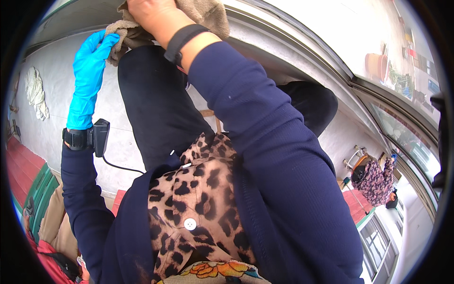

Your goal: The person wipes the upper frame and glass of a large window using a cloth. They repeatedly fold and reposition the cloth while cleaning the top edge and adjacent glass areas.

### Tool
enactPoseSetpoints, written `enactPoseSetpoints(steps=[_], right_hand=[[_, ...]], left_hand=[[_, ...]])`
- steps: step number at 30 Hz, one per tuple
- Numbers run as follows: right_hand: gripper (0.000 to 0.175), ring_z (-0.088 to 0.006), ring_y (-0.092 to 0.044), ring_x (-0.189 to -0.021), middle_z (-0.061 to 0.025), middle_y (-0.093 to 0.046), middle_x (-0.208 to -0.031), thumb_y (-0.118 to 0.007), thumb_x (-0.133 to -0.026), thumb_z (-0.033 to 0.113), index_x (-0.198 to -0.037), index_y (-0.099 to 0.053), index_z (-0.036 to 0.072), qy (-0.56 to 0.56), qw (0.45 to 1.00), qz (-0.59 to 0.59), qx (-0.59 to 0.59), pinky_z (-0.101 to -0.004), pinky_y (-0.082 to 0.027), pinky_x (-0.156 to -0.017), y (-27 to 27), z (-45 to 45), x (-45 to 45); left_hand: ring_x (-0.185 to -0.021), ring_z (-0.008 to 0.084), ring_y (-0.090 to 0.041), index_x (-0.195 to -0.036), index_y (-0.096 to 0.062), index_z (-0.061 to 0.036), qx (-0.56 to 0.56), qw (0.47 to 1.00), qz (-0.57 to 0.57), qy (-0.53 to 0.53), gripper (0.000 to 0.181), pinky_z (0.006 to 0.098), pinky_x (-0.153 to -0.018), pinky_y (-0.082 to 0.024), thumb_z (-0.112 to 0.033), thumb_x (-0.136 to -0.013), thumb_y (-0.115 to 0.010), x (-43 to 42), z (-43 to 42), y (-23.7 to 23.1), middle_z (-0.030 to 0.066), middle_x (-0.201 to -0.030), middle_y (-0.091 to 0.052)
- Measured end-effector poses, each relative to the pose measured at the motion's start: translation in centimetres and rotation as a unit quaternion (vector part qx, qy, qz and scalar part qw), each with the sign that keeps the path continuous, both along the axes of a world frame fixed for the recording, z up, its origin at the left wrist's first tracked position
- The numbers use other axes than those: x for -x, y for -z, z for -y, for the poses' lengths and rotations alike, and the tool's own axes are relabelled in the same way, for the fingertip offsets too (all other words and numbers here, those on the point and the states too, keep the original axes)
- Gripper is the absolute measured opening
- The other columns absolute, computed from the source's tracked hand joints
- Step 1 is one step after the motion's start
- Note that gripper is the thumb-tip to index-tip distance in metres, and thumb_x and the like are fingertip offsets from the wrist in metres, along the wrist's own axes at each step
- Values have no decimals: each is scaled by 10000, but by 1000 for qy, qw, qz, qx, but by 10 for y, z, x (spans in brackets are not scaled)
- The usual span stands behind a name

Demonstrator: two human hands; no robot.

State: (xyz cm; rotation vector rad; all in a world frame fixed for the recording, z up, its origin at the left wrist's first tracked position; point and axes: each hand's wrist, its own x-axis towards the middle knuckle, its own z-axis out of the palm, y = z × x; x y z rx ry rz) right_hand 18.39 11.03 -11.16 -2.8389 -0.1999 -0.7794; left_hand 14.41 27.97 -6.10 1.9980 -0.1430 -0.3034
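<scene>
A brown terry cloth [207, 16] is bunched up at the top of the view, next to a window frame. My left hand [93, 53], in a blue rubber glove, pinches a twisted end of it between thumb and fingers. Bare and curled over the cloth's middle is my right hand [150, 14]; its fingertips are cut off by the top edge. Folds of cloth come out on both sides of that hand. The black-trousered knees [149, 71] are bent below the cloth.
A sliding window [351, 80] with a metal frame runs along the right. A crumpled pale rag [36, 93] lies on the grey floor [117, 142] at left. One person [374, 181] is at far right beside the windows, another [58, 245] at lower left.
</scene>
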Motion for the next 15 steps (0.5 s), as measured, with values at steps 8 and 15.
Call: enactPoseSetpoints(steps=[8, 15], right_hand=[[210, -229, -601, -886, -101, -630, -943, -501, -871, 149, -998, -611, 22, -15, 984, -136, 115, -319, -469, -674, -6, 74, 32], [410, -393, -581, -991, -275, -591, -1073, -547, -840, 171, -1168, -511, -72, 70, 984, -78, 146, -465, -502, -810, -5, 121, 115]], left_hand=[[-796, 154, -590, -946, -648, -33, -88, 956, 246, 133, 155, 272, -729, -468, -159, -857, -663, 35, 53, -19, 46, -867, -624], [-718, 317, -580, -839, -621, -20, -122, 863, 425, 245, 155, 398, -664, -463, -146, -784, -693, 68, 109, -33, 130, -774, -595]])
